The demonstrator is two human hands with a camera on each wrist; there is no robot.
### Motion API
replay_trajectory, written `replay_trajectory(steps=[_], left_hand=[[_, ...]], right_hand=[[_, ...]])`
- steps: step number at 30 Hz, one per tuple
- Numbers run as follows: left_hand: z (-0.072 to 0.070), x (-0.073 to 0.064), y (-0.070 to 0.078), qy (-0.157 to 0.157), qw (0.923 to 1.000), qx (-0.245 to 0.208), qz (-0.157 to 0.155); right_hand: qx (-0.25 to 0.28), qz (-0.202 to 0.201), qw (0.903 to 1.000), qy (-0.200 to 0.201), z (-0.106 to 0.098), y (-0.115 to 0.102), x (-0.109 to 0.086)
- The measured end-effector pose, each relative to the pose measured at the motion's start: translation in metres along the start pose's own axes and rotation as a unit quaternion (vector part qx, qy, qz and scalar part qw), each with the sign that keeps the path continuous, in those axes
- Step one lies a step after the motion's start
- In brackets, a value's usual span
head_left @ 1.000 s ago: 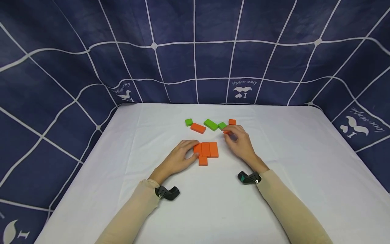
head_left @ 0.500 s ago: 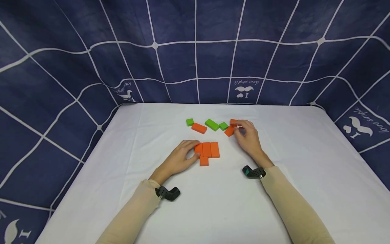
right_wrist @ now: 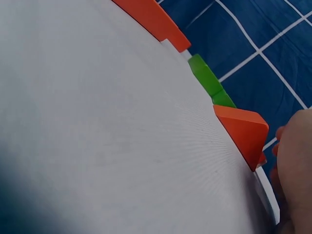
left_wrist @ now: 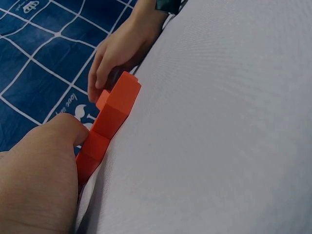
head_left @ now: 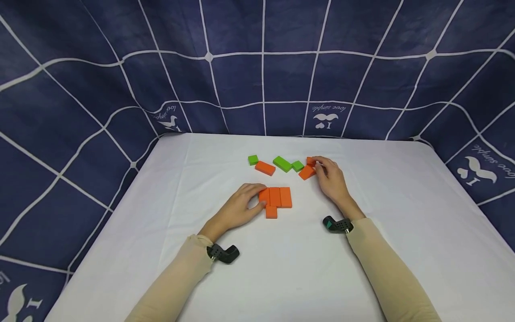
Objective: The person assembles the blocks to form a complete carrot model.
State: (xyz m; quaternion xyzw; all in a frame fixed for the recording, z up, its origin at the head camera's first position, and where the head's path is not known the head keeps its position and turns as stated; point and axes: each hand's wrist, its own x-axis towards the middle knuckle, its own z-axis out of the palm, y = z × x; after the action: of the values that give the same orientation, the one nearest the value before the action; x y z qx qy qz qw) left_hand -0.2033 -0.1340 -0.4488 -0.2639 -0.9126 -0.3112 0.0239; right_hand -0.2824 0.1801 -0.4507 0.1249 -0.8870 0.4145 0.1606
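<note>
In the head view, my left hand [head_left: 237, 209] pinches the leftmost orange block [head_left: 263, 196] of a flat cluster between thumb and fingertips. Two more upright orange blocks, a middle one [head_left: 275, 196] and a right one [head_left: 286, 197], lie against it. A small orange block [head_left: 271, 212] touches their near side. Farther back, my right hand [head_left: 331, 181] has its thumb and fingertips around a small orange block [head_left: 310, 161], partly covered by the fingers. Just in front of that lies a tilted orange block [head_left: 307, 172], also seen as a large orange block [right_wrist: 243, 131] in the right wrist view.
Left of the right hand lie a small green block [head_left: 297, 166], a longer green block [head_left: 282, 163], an orange block [head_left: 265, 168] and another small green block [head_left: 253, 159]. A white cloth [head_left: 265, 268] covers the table. Dark blue gridded fabric [head_left: 237, 80] hangs behind.
My right hand has moved right, away from the front tilted orange block, and its fingers are now around the small orange block behind it. The left hand has stayed at the cluster.
</note>
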Motion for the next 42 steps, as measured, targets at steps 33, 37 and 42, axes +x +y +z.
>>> replay_trajectory(steps=[33, 37, 42], left_hand=[[0.0034, -0.0004, 0.0, 0.002, 0.9999, 0.009, -0.011], [0.0033, -0.0009, 0.0007, 0.003, 0.9999, 0.008, -0.013], [0.0024, -0.0007, 0.0016, 0.001, 0.9999, 0.008, -0.011]], right_hand=[[-0.065, 0.011, 0.9977, 0.016, -0.0035, 0.0043, -0.0005], [-0.072, 0.018, 0.9971, 0.018, -0.0036, 0.0043, -0.0015], [-0.064, 0.025, 0.9971, 0.031, -0.0045, 0.0037, -0.0029]])
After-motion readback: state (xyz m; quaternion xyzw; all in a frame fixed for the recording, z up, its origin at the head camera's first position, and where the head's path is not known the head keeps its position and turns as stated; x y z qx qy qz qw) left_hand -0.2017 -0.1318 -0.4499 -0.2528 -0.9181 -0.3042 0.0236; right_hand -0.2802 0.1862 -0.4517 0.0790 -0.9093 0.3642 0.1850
